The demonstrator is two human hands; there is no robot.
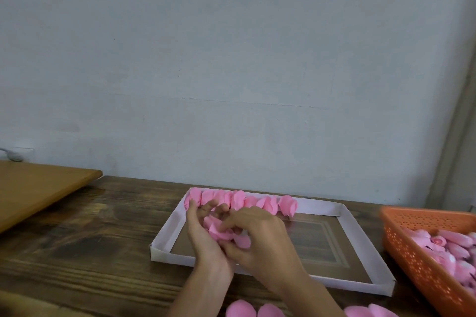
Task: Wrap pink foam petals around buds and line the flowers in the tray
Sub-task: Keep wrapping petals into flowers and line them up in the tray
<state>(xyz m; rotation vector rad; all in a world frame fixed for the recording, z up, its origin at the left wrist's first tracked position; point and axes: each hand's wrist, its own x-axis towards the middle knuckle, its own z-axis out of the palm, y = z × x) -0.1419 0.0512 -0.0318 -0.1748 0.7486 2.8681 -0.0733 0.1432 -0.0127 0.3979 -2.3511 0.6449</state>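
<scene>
Both hands meet over the left half of the shallow white tray (164, 235). My left hand (203, 237) cups a pink foam flower (215, 231) in its palm, fingers raised behind it. My right hand (260, 239) pinches the flower's petals from the right, thumb under a loose petal (243, 241). A row of several finished pink flowers (239, 199) lines the tray's far wall from its left corner to about the middle.
An orange perforated basket (412, 247) holding several pink buds (448, 252) stands at the right. Loose pink petals (257, 310) lie at the near table edge. A lighter wooden board (38, 188) sits at the far left; a wall backs the table.
</scene>
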